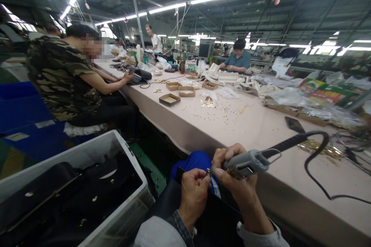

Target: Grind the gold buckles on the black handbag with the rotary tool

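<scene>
A grey electric screwdriver with a wire hanging loop and a black cable lies in my right hand, its fingers wrapped round the body. The tool's front end points left, towards my left hand. My left thumb and forefinger are pinched together at a small shiny metal piece, right at the screwdriver's tip. Below both hands, black leather-like material lies across my lap. Whether the metal piece is fixed to that material cannot be made out.
A white crate of black items with metal fittings stands at left. On the long table are small cardboard trays, loose metal parts, a phone and plastic bags. The black cable loops at right. Co-workers sit along the table.
</scene>
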A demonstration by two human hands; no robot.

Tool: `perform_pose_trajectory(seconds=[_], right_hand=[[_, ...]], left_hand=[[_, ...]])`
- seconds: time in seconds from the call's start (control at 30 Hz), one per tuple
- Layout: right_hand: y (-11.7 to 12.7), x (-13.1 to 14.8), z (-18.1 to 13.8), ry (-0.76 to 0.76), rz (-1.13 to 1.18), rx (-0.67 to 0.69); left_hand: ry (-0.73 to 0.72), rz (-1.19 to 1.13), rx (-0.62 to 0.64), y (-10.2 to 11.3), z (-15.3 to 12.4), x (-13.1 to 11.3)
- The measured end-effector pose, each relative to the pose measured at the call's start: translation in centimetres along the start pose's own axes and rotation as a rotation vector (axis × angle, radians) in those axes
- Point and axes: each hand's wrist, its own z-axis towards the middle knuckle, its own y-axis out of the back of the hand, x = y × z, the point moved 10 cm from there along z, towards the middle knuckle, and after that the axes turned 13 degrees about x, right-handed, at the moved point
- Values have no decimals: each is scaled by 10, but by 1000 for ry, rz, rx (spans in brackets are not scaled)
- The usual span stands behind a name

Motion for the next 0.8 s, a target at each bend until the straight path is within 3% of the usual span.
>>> perform_pose_trajectory(seconds=[0.13, 0.3, 0.6, 0.8], right_hand=[[3, 0, 5, 40, 29, 41], [9, -1, 5, 52, -23, -5], [13, 13, -10, 145, -124, -184], [20, 18, -30, 182, -248, -380]], left_hand=[[38, 2, -34, 3, 2, 7], [75, 14, -73, 3, 4, 10], [117, 98, -88, 6, 0, 1], [113, 86, -105, 9, 0, 2]])
